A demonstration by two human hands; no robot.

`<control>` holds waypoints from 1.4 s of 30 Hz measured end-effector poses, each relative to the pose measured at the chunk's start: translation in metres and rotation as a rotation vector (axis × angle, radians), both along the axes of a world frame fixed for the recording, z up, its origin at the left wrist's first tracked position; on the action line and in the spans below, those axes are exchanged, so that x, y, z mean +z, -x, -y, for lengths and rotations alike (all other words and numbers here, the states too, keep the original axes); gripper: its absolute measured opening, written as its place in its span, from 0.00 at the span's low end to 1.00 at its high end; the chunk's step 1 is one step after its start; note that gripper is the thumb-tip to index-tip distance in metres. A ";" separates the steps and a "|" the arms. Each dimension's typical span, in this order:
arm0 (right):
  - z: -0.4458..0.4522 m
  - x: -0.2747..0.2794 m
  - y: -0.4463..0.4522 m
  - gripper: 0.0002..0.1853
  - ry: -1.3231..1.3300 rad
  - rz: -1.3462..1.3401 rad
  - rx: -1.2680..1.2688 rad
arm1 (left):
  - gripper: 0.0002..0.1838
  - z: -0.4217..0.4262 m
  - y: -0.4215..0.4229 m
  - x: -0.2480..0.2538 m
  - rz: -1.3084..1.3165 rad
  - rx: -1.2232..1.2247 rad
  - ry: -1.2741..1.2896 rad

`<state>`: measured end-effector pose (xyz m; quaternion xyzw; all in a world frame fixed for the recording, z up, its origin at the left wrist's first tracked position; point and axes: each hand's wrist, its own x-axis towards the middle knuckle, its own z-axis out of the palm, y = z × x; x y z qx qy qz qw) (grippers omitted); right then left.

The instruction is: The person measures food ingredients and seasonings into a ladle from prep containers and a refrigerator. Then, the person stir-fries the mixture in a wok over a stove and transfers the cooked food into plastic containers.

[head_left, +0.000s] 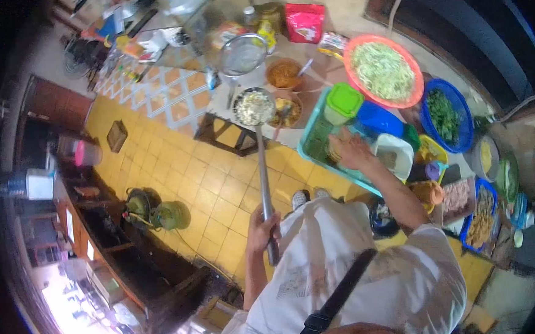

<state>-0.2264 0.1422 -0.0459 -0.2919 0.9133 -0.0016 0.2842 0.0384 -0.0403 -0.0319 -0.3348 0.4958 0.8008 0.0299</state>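
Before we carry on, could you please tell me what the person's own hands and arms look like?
The left hand and right hand look bare, with no gloves visible. The forearms are uncovered too, below the short white right sleeve of a loose white shirt. A dark strap runs diagonally across the shirt.

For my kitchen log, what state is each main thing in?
Long-handled scoop: loaded with pale food
Left hand: closed around the scoop
Right hand: reaching into teal tray
Teal tray: uncovered
Green-lidded tub: closed
Orange basket: open, heaped with shredded vegetables
Round blue basket: open, holding leafy greens
Green cylinder: standing upright
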 end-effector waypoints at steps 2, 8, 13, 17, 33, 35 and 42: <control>-0.023 0.021 -0.003 0.45 0.017 -0.014 0.041 | 0.06 0.001 0.000 0.000 0.000 -0.026 0.078; -0.137 0.051 0.047 0.42 0.727 -0.319 -0.286 | 0.06 0.001 0.000 0.012 0.011 -0.026 0.064; -0.195 0.035 0.093 0.43 0.342 -0.182 -0.425 | 0.06 0.003 0.004 0.015 0.016 -0.042 0.067; -0.222 -0.002 0.098 0.36 0.431 -0.249 -0.365 | 0.06 0.002 0.004 0.022 0.039 -0.050 0.079; -0.140 0.032 -0.004 0.03 -0.121 -0.407 -0.017 | 0.06 0.007 -0.003 0.021 0.087 -0.105 0.123; -0.139 0.072 -0.014 0.03 0.044 -0.456 -0.107 | 0.06 0.008 -0.009 0.017 0.034 -0.115 0.075; -0.101 0.072 -0.056 0.04 0.876 -0.523 -0.526 | 0.06 0.003 -0.022 0.015 0.065 -0.162 0.042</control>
